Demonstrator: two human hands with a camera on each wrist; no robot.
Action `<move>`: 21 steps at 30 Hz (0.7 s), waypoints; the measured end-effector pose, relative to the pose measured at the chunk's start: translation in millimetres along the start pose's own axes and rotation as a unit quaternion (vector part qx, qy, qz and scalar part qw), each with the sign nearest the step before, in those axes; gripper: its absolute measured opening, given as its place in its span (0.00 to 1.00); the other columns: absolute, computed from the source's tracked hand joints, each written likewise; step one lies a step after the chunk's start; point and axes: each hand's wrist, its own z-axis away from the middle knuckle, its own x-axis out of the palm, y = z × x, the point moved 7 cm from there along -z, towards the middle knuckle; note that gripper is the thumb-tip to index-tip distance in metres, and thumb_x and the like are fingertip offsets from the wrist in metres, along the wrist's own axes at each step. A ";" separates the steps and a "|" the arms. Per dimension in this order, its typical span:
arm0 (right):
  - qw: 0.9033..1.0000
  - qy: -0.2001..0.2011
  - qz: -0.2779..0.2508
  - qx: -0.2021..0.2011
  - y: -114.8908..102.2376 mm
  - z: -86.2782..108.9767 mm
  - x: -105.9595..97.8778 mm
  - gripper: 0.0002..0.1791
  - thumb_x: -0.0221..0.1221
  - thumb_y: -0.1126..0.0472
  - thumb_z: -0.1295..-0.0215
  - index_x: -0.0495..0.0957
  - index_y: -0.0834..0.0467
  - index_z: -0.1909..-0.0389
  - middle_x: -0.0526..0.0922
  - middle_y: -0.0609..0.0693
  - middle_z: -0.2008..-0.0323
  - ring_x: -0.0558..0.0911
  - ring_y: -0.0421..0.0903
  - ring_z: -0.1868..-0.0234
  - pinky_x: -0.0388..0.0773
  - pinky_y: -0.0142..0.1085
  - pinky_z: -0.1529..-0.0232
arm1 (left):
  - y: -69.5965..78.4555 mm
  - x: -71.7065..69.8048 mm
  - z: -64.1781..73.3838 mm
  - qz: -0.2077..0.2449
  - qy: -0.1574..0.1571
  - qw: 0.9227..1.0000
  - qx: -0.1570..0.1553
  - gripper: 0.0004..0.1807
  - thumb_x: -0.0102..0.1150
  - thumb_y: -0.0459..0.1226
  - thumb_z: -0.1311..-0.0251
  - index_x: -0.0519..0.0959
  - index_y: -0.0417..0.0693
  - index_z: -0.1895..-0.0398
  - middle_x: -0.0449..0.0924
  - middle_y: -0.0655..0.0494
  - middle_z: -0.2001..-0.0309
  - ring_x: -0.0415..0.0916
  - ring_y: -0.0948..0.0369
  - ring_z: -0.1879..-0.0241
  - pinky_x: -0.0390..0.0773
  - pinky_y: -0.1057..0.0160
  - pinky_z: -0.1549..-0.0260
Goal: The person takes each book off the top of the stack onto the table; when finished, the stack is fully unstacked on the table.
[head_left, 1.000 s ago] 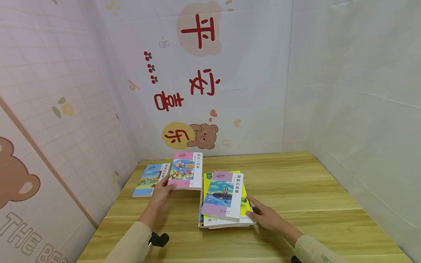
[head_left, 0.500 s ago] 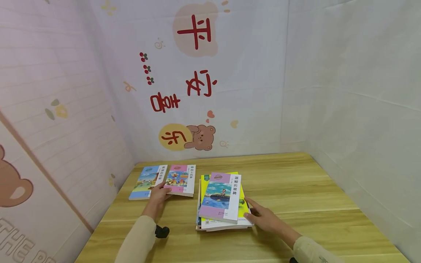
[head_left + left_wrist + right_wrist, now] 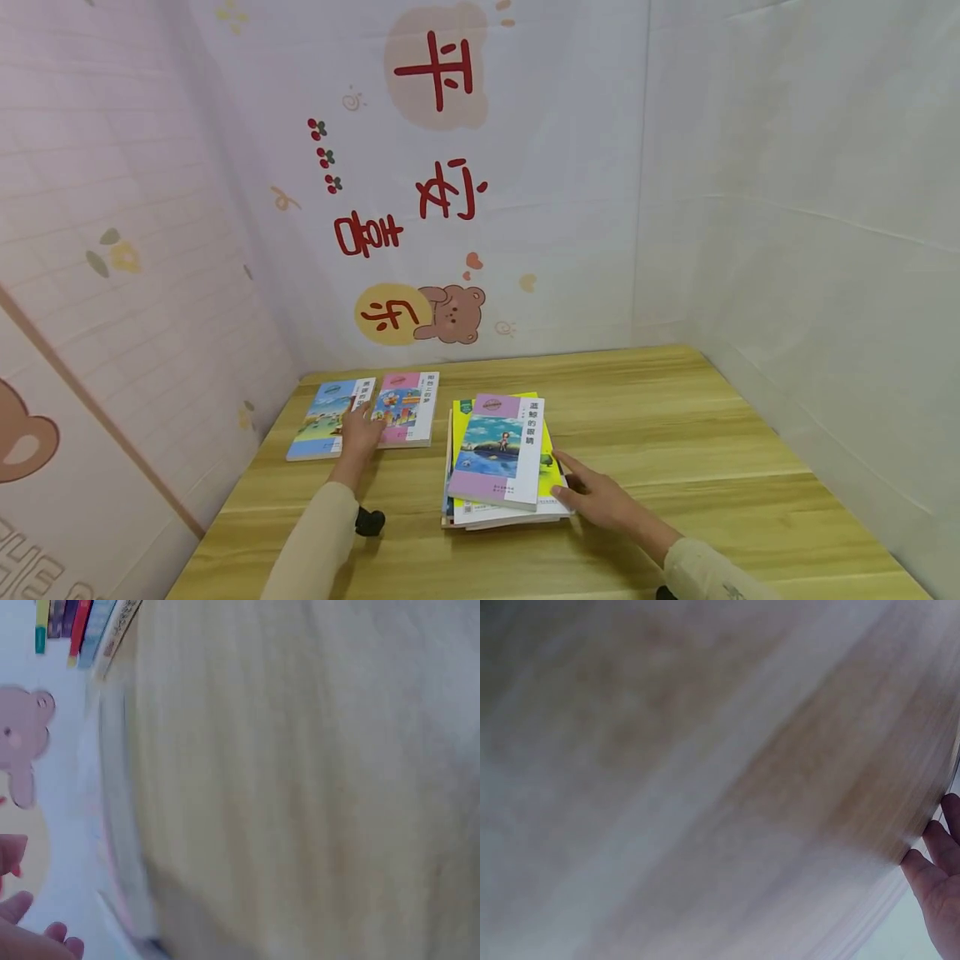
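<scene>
My left hand (image 3: 362, 437), fingers loose, is over the neighbouring edges of two paperback books at the far left of the table. One is a blue-covered book (image 3: 321, 423); the other, a pink-and-white book (image 3: 408, 408), lies flat beside it. In the left wrist view the fingertips (image 3: 16, 906) hang apart from the book's edge. At mid-table stands a stack of books, topped by a lilac-and-white book (image 3: 491, 450) lying askew on a yellow book (image 3: 552, 473). My right hand (image 3: 600, 496) rests against the stack's right side, fingers extended along its edges.
The wooden table (image 3: 675, 433) extends to the right of the stack and in front of it. White printed cloth (image 3: 562, 167) hangs behind the table and along both sides. A black strap end (image 3: 370, 522) sticks out by the left sleeve.
The pink-and-white book has come down from the left hand onto the table beside the blue one. The left hand has let go and shifted slightly left. The right hand stays at the stack.
</scene>
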 end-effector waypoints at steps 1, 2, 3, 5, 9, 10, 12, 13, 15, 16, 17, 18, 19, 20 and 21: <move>1.000 0.001 0.002 -0.001 -0.3 -0.1 -0.3 0.38 0.58 0.42 0.31 0.60 0.49 0.24 0.79 0.62 0.44 0.76 0.61 0.41 0.67 0.63 0.40 | 6.7 -1.2 -0.2 -0.037 0.007 0.999 0.020 0.33 0.54 0.30 0.35 0.59 0.28 0.28 0.52 0.25 0.29 0.49 0.33 0.30 0.58 0.39 0.34; 1.000 0.002 0.002 -0.001 -0.8 -0.1 -0.8 0.38 0.58 0.43 0.31 0.60 0.48 0.24 0.79 0.62 0.44 0.76 0.62 0.41 0.67 0.63 0.40 | 14.2 -1.6 0.3 -0.063 0.012 0.997 0.039 0.32 0.55 0.31 0.36 0.60 0.28 0.29 0.53 0.25 0.30 0.49 0.33 0.30 0.56 0.38 0.33; 1.000 0.003 0.002 -0.001 -1.2 0.0 -1.3 0.38 0.58 0.43 0.31 0.60 0.48 0.24 0.79 0.63 0.44 0.76 0.62 0.41 0.67 0.63 0.40 | 21.4 -1.5 0.6 -0.076 0.015 0.995 0.056 0.32 0.56 0.31 0.36 0.62 0.28 0.30 0.55 0.25 0.31 0.49 0.32 0.30 0.55 0.37 0.33; 1.000 0.004 0.001 -0.001 -2.3 0.2 -2.3 0.37 0.59 0.43 0.31 0.60 0.48 0.24 0.79 0.63 0.43 0.76 0.62 0.41 0.67 0.63 0.40 | 29.8 0.7 1.8 -0.064 0.007 0.996 0.067 0.31 0.56 0.31 0.35 0.62 0.29 0.30 0.58 0.27 0.31 0.52 0.34 0.30 0.57 0.38 0.33; 1.000 0.005 0.002 -0.001 -2.9 0.4 -2.7 0.37 0.59 0.43 0.31 0.60 0.48 0.24 0.79 0.63 0.43 0.75 0.63 0.40 0.67 0.63 0.40 | 33.6 8.1 7.9 -0.027 -0.011 0.999 0.042 0.30 0.57 0.34 0.32 0.63 0.34 0.29 0.62 0.30 0.33 0.59 0.38 0.33 0.65 0.42 0.37; 1.000 0.005 0.001 -0.002 -3.0 0.4 -2.6 0.37 0.59 0.43 0.31 0.60 0.48 0.24 0.79 0.63 0.43 0.75 0.63 0.40 0.66 0.63 0.40 | 33.1 10.3 10.1 -0.018 -0.014 0.999 0.034 0.30 0.57 0.34 0.31 0.63 0.34 0.29 0.63 0.31 0.34 0.61 0.39 0.34 0.67 0.43 0.38; 1.000 0.005 0.002 -0.001 -2.9 0.5 -2.3 0.37 0.59 0.43 0.31 0.61 0.48 0.24 0.79 0.63 0.44 0.75 0.63 0.40 0.67 0.63 0.40 | 33.0 15.0 15.3 -0.005 -0.020 1.000 0.024 0.29 0.57 0.36 0.31 0.64 0.35 0.29 0.65 0.32 0.36 0.64 0.41 0.37 0.69 0.44 0.41; 1.000 0.005 0.002 -0.001 -3.2 0.7 -2.2 0.37 0.59 0.43 0.31 0.61 0.48 0.24 0.79 0.63 0.44 0.76 0.63 0.40 0.67 0.63 0.40 | 32.6 17.6 18.0 0.004 -0.024 1.000 0.020 0.29 0.57 0.36 0.31 0.65 0.36 0.30 0.66 0.33 0.38 0.65 0.41 0.39 0.70 0.45 0.42; 1.000 0.003 0.002 0.002 -2.9 0.7 -1.7 0.37 0.59 0.43 0.31 0.61 0.48 0.24 0.79 0.63 0.43 0.75 0.63 0.40 0.66 0.63 0.40 | 32.3 22.8 24.3 0.018 -0.034 0.999 0.012 0.29 0.56 0.37 0.30 0.65 0.36 0.30 0.69 0.35 0.41 0.68 0.43 0.42 0.71 0.46 0.45; 1.000 0.002 0.003 0.003 -3.0 0.6 -1.4 0.37 0.59 0.43 0.31 0.61 0.48 0.24 0.79 0.63 0.43 0.75 0.63 0.40 0.66 0.63 0.40 | 32.0 25.6 27.5 0.025 -0.041 0.999 0.009 0.28 0.56 0.37 0.30 0.65 0.36 0.29 0.69 0.36 0.43 0.68 0.43 0.44 0.72 0.45 0.46; 1.000 0.002 0.004 0.002 -3.1 0.7 -1.3 0.37 0.59 0.43 0.31 0.61 0.48 0.24 0.79 0.63 0.43 0.75 0.63 0.40 0.66 0.63 0.40 | 31.7 28.4 30.9 0.030 -0.047 0.998 0.005 0.28 0.56 0.37 0.29 0.65 0.36 0.29 0.70 0.37 0.44 0.69 0.43 0.44 0.73 0.46 0.47; 1.000 0.002 0.005 0.002 -3.3 0.6 -1.5 0.37 0.59 0.43 0.31 0.61 0.48 0.24 0.79 0.63 0.44 0.76 0.63 0.40 0.66 0.63 0.40 | 31.2 31.0 34.4 0.040 -0.055 0.998 -0.001 0.28 0.55 0.38 0.29 0.65 0.36 0.29 0.71 0.39 0.44 0.70 0.43 0.45 0.73 0.45 0.47; 1.000 0.001 0.005 0.003 -2.9 0.4 -1.2 0.37 0.58 0.43 0.31 0.61 0.48 0.24 0.79 0.63 0.43 0.75 0.63 0.40 0.66 0.63 0.40 | 31.0 33.4 37.7 0.050 -0.063 0.997 -0.006 0.28 0.55 0.38 0.28 0.65 0.37 0.29 0.71 0.39 0.44 0.70 0.43 0.44 0.73 0.45 0.47; 1.000 0.001 0.005 0.002 -2.8 0.4 -1.1 0.37 0.58 0.43 0.31 0.60 0.48 0.24 0.79 0.63 0.43 0.75 0.63 0.40 0.66 0.63 0.40 | 31.7 35.5 41.1 0.057 -0.069 0.996 -0.007 0.27 0.55 0.38 0.28 0.66 0.36 0.30 0.71 0.39 0.44 0.70 0.42 0.44 0.74 0.44 0.47; 1.000 0.002 0.005 0.001 -2.6 0.4 -1.1 0.37 0.58 0.43 0.30 0.60 0.49 0.24 0.79 0.63 0.43 0.75 0.63 0.40 0.66 0.63 0.40 | 32.4 37.6 44.5 0.065 -0.076 0.995 -0.008 0.27 0.55 0.39 0.28 0.66 0.36 0.30 0.72 0.38 0.44 0.70 0.41 0.44 0.74 0.43 0.46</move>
